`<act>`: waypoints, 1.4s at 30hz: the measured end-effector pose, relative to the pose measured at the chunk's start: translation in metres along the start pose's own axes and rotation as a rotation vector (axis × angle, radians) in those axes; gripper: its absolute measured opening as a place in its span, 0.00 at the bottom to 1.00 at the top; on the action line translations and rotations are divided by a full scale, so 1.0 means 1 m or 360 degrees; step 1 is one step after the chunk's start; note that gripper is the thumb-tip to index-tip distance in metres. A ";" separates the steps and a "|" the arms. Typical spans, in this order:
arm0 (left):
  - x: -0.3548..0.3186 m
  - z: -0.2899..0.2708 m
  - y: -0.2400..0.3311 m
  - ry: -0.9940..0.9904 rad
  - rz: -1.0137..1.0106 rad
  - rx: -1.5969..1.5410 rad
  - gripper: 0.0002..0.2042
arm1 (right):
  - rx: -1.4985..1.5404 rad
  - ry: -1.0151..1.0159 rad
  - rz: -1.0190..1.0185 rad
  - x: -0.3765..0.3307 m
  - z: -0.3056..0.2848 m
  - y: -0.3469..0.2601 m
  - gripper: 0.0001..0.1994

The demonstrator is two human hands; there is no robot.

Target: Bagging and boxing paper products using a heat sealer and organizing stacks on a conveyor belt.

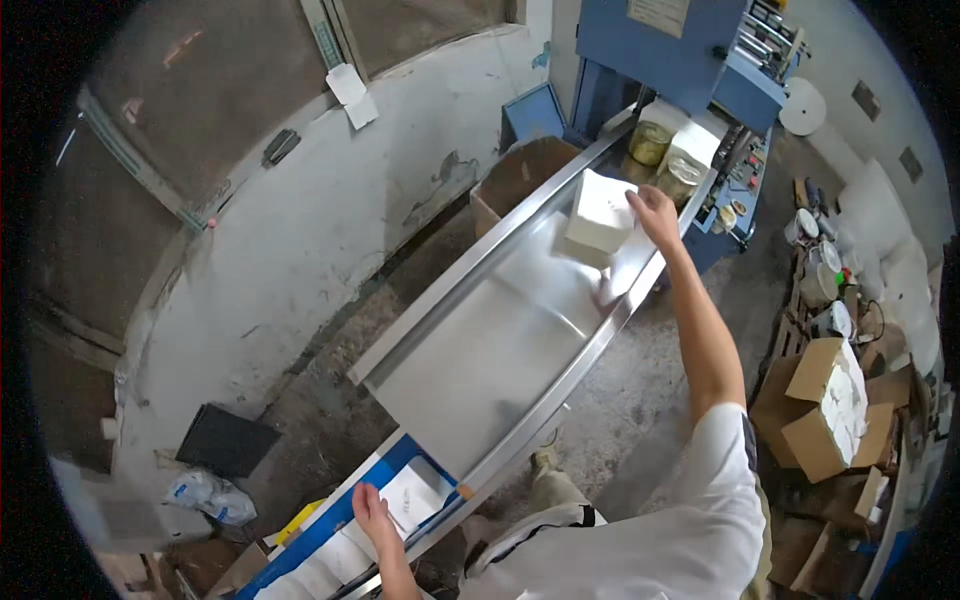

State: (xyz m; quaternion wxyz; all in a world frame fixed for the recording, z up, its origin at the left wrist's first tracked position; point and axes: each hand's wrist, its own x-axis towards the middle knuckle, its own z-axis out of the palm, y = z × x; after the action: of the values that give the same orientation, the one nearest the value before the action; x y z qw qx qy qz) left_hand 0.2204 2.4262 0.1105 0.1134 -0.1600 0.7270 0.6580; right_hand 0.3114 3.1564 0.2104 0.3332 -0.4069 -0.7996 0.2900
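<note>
My right hand (655, 215) grips the right edge of a white paper stack (603, 212), a squarish block over the upper part of the metal chute (480, 370). I cannot tell whether the block touches the metal. At the lower left, my left hand (375, 515) has its fingers stretched out beside a white pack (415, 493) in the blue channel (300, 548). Nothing shows in that hand. More white packs (345, 553) lie in a row in the same channel, partly hidden by my left hand and arm.
A blue machine (645, 50) stands at the chute's far end, with two jar-like weights (650, 143) by its outlet. A cardboard box (525, 180) sits left of the chute. To the right are an open carton (830, 410) and a pallet with clutter. A wall runs along the left.
</note>
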 end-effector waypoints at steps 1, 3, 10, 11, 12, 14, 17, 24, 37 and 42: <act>-0.002 -0.001 -0.006 0.0011 0.0006 0.0032 0.26 | -0.0095 0.0040 -0.0068 0.024 0.006 0.007 0.36; -0.017 0.007 -0.003 0.0098 0.0001 0.0065 0.26 | -0.0093 -0.0088 -0.0203 0.058 0.013 0.006 0.41; -0.028 0.015 0.004 0.0110 -0.0133 0.0105 0.28 | 0.0137 -0.1071 0.0439 0.072 0.039 0.016 0.32; -0.025 0.022 0.009 0.0054 -0.0129 0.0098 0.28 | 0.0142 -0.1076 0.0422 0.061 0.032 0.016 0.32; -0.024 0.021 0.009 0.0050 -0.0139 0.0076 0.30 | 0.0124 -0.1214 0.0385 0.050 0.057 0.008 0.33; -0.015 0.023 0.010 -0.0045 -0.0174 -0.0050 0.33 | -0.0032 -0.1339 0.0370 0.014 0.075 -0.018 0.31; 0.001 0.045 0.017 -0.0207 -0.0298 -0.0221 0.28 | -0.0061 -0.1462 0.0133 -0.068 0.092 -0.085 0.34; 0.031 0.069 0.007 -0.0934 -0.0477 -0.0607 0.42 | 0.0145 -0.1756 -0.0069 -0.268 0.173 -0.214 0.29; 0.119 -0.036 -0.015 -0.0527 -0.0573 -0.1084 0.22 | 0.0638 -0.1840 -0.0112 -0.393 0.227 -0.312 0.37; 0.183 0.005 -0.034 -0.0251 -0.0311 -0.0419 0.23 | 0.0731 -0.1884 0.0008 -0.386 0.181 -0.299 0.28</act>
State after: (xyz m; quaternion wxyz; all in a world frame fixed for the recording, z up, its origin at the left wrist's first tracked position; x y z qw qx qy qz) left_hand 0.0641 2.4135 0.0096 0.2114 -0.1914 0.6044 0.7439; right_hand 0.2079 2.6461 0.2057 -0.0872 -0.0977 -0.7649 0.6307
